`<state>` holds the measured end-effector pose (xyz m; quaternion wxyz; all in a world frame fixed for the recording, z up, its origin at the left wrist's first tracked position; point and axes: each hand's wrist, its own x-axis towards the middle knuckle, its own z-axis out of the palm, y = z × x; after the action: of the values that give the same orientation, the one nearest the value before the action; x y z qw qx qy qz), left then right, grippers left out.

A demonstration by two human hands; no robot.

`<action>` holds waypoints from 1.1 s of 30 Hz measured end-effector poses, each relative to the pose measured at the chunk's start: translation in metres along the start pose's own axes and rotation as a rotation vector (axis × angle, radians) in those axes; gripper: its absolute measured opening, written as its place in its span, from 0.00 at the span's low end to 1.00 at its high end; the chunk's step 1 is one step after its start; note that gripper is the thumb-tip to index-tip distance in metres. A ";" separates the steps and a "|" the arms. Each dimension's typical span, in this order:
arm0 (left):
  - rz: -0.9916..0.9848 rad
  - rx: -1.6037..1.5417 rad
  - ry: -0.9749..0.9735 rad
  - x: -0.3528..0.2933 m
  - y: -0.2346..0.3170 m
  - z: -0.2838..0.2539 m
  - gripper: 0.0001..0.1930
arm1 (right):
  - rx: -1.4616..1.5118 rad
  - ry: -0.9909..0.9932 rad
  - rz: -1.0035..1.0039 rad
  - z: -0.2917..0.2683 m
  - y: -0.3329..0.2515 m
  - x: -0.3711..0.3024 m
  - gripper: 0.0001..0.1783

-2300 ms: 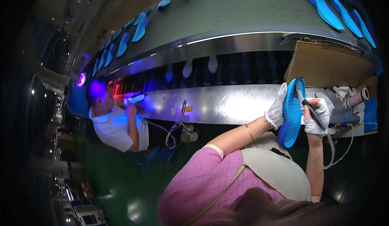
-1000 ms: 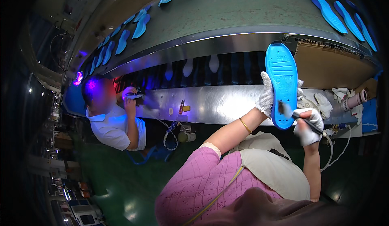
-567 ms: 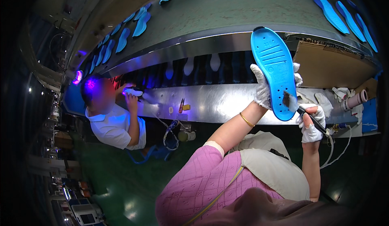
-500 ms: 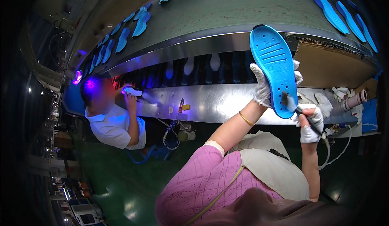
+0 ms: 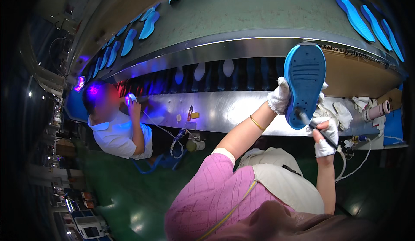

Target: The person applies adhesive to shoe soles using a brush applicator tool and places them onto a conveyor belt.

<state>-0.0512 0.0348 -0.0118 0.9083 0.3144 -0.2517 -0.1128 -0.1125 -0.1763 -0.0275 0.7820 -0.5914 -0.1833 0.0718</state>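
Blue shoe sole, grooved face toward the camera, raised above the metal bench and just left of the cardboard box. Your left hand, in a white glove, is clamped on the sole, thumb side at its left edge and fingertips showing past its right. Your right hand, glove leaving some finger skin bare, is closed around the dark handle of a brush, whose bristles meet the sole's lower, narrower end. A heap of white gloves lies beyond your right hand. Above, further blue soles rest on the green belt; to your left sits a co-worker in a white shirt.
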 end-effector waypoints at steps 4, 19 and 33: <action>-0.127 0.058 0.133 -0.005 -0.007 -0.021 0.67 | 0.330 -0.076 0.305 -0.005 0.015 -0.002 0.12; -0.423 0.322 0.241 0.010 -0.031 -0.071 0.20 | -0.316 -0.255 0.215 -0.021 0.040 0.022 0.12; -0.886 0.435 0.364 0.035 -0.068 -0.116 0.35 | -0.375 -0.308 0.290 -0.050 0.090 0.047 0.11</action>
<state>0.0365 0.0292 -0.1196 0.7164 0.5864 0.0498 -0.3748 -0.0414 -0.1794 -0.1151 0.6035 -0.7279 -0.2234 0.2367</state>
